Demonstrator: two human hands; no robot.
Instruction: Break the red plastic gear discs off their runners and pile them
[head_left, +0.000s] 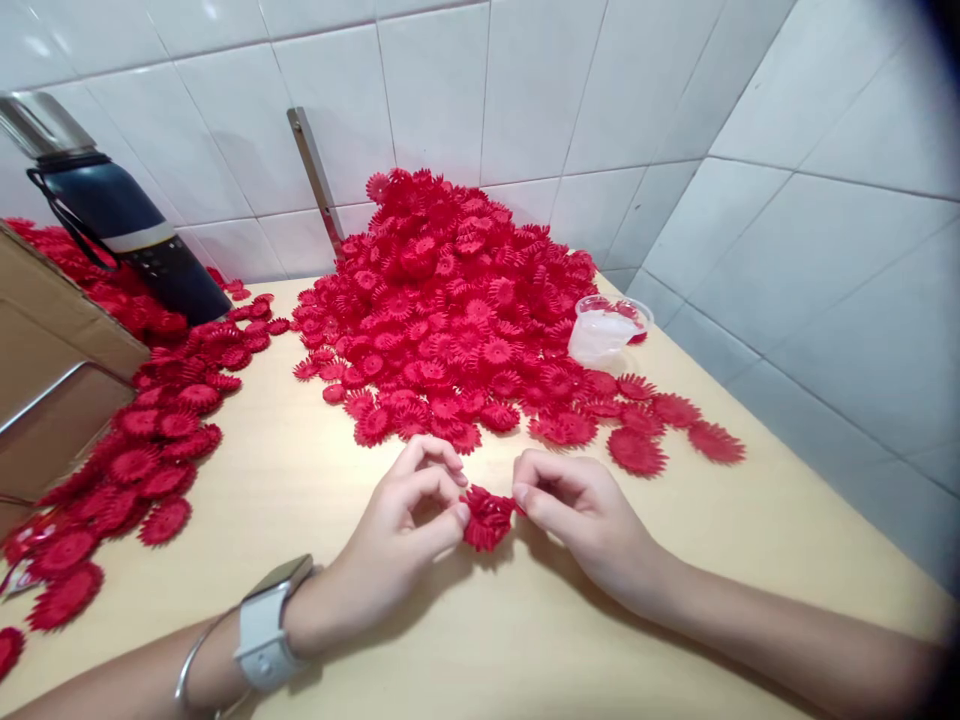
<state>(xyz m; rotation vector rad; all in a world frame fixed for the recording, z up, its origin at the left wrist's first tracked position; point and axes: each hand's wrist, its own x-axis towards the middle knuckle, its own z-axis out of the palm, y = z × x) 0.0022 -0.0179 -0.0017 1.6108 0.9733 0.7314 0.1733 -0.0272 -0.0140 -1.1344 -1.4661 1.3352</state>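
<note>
See at left a loose trail of red fringed discs, round and toothed at the rim, lying beside a cardboard box and around the foot of a dark bottle. Find mid-view the held red piece, curled rather than flat, with fringe bunched in folds, over the bench between both hands. See behind it a high heap of similar discs by the tiled wall, with a clear plastic cup at its right flank.

Note at left the box walls hemming in that side, then a strip of pale bench top between trail and heap, a broad stretch around both wrists, and at right the slanting bench edge.

Find the left hand with a narrow pinch grip on the piece's left side, thumb against fingertips. Find the right hand likewise pinching a small red bit at the piece's right edge. Cannot tell whether that bit is attached.
</note>
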